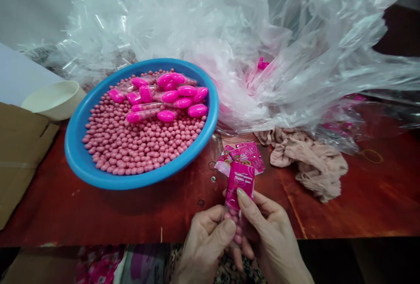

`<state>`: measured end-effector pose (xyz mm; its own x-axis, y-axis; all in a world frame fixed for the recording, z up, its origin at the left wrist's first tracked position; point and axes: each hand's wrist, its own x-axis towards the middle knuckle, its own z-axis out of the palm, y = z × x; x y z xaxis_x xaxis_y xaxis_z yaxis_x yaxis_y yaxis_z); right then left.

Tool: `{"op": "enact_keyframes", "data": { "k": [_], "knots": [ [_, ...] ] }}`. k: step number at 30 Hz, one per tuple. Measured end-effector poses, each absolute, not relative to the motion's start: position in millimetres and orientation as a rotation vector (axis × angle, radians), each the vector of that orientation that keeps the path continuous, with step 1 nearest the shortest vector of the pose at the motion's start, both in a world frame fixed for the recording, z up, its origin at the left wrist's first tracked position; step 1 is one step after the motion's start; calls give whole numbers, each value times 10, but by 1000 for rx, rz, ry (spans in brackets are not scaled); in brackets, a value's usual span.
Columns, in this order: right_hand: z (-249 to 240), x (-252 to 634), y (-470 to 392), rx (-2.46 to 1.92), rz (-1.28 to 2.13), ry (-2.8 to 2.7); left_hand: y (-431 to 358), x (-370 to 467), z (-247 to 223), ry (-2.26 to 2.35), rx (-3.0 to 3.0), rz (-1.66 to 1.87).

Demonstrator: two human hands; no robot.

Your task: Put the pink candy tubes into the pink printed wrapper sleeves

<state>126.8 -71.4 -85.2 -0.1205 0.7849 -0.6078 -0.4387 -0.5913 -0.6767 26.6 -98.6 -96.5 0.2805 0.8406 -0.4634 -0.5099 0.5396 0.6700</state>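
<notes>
My left hand [208,238] is closed around the lower part of a small clear tube [238,230] filled with pink gumballs. A shiny pink printed label [241,183] covers its upper end, and the thumb of my right hand [274,227] presses on that label, with the fingers behind it. Just beyond lie several loose pink labels [251,155], overlapping on the table. To the left stands a blue basin [108,182] of pink gumballs [134,144], with several filled tubes with bright pink caps [170,96] lying on top.
Crumpled clear plastic bags [183,21] fill the back; some bright pink caps [262,64] show among them. A beige cloth [315,161] and a rubber band [372,156] lie right. At left are a white bowl [52,98] and a cardboard box [22,157]. Pink packets [98,264] sit below the table edge.
</notes>
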Motion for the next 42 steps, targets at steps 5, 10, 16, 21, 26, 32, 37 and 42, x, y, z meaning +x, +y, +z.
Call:
{"op": "enact_keyframes", "data": {
  "k": [5,10,16,21,26,32,37,42],
  "knots": [
    [-905,1182,-822,-1456,1681,-519,-1021,253,-945,1047,506,932],
    [-906,1207,-862,-1378,1777,-494,-1005,231,-920,1150,592,890],
    [-825,1356,-706,-1114,1888,-284,-934,185,-841,802,311,843],
    [-817,1403,-663,-1014,1894,-445,-953,187,-897,557,30,742],
    [-857,1359,-700,-1049,1899,-621,-946,209,-947,503,-10,723],
    [-1017,1374,-732,-1039,1930,-522,-862,222,-909,602,-1,794],
    [-945,1439,-728,-1089,1860,-489,-869,268,-962,923,216,979],
    [-804,1384,-743,-1359,1659,-794,-866,345,-867,1202,247,1205]
  ]
}}
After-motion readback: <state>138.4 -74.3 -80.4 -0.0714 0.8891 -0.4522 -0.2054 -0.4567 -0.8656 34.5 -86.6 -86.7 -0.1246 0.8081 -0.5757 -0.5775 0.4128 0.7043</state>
